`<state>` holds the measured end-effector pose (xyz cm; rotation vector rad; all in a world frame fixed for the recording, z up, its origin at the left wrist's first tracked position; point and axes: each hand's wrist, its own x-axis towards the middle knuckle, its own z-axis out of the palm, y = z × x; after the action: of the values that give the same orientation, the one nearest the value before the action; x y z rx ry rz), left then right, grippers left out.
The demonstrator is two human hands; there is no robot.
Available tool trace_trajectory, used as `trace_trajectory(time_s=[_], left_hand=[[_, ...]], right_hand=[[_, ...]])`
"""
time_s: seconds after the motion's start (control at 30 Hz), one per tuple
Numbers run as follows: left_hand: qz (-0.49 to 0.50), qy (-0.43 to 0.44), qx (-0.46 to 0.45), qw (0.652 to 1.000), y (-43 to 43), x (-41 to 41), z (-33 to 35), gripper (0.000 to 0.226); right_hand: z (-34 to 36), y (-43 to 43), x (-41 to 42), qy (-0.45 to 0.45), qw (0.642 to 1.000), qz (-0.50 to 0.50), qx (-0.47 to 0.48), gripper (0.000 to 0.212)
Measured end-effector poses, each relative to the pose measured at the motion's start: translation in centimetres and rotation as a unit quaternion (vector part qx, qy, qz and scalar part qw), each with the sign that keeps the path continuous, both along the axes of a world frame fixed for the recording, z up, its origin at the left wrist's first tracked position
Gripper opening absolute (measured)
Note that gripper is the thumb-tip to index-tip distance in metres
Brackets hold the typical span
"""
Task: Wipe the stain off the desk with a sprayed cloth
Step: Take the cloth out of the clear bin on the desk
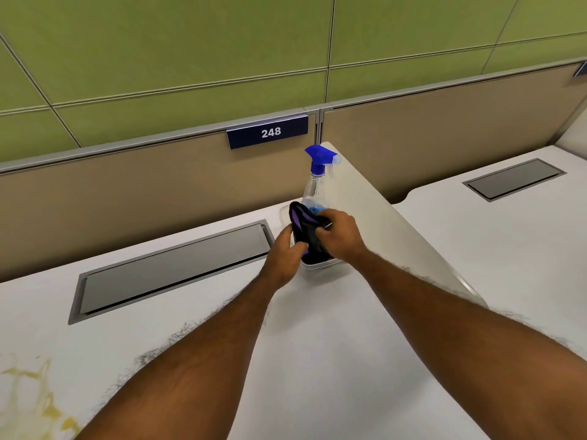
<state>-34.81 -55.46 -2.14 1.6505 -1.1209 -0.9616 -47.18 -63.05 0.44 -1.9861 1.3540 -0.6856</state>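
Note:
A dark purple-and-black cloth [306, 231] sits bunched in a clear plastic tub [320, 265] at the back of the white desk [333, 344]. My left hand [284, 254] grips the cloth's left side and my right hand [340, 236] grips its right side. Behind the cloth in the same tub stands a clear spray bottle [314, 185] with a blue trigger head. A yellowish stain [35, 398] smears the desk at the near left corner, far from both hands.
A grey cable hatch [171, 268] is set into the desk left of the tub. A white divider panel [381, 211] runs along the right, with a second desk and hatch [513, 178] beyond. A beige partition carries a sign reading 248 [270, 132].

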Motion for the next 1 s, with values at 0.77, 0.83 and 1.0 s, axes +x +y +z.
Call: trace_trajectory(time_s=[0.77,0.83,1.0], left_hand=[[-0.075,0.052,-0.114,0.989,10.5,5.7,12.7,0.076],[-0.084,0.079,-0.101,0.988,11.7,5.8,12.3,0.074],[-0.111,0.157,-0.079,0.978,14.6,5.9,10.5,0.068]], right_hand=[[13.7,9.6,1.7,-0.359,0.914,0.125,0.142,0.015],[13.4,10.7,2.1,-0.363,0.909,0.126,0.159,0.015],[11.9,13.5,2.3,-0.412,0.876,0.058,0.246,0.016]])
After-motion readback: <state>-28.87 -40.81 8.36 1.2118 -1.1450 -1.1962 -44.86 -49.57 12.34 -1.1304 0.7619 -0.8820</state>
